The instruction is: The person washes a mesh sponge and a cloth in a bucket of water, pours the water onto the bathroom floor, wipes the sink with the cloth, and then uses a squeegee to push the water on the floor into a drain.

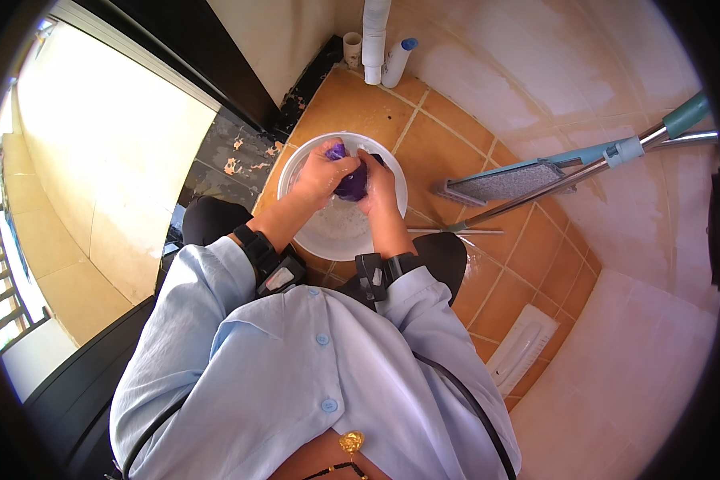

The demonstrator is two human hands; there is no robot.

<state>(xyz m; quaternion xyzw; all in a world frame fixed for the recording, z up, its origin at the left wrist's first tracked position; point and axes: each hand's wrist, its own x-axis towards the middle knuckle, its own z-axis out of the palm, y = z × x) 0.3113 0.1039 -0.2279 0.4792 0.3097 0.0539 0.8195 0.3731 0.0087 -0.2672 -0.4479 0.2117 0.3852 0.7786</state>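
Observation:
A wet purple cloth [352, 185] is bunched between my two hands, above a round white plastic basin [401, 210] on the tiled floor. My left hand [323, 174] grips it from the left, with a fold of the cloth showing above the fingers. From the right, my right hand [378, 180] closes around the other side; a small black part shows beside its fingers. Suds cling to the cloth and skin, and cloudy, foamy water [336, 225] lies in the basin below. Part of the cloth is hidden behind my fingers.
A flat mop [504, 183] and a metal pole [516, 198] reach in from the right. Beyond the basin stand a white pipe [373, 54], a short pipe stub [352, 48] and a white bottle with a blue cap [398, 63]. A white ceramic squat-toilet-like fixture [523, 348] lies lower right.

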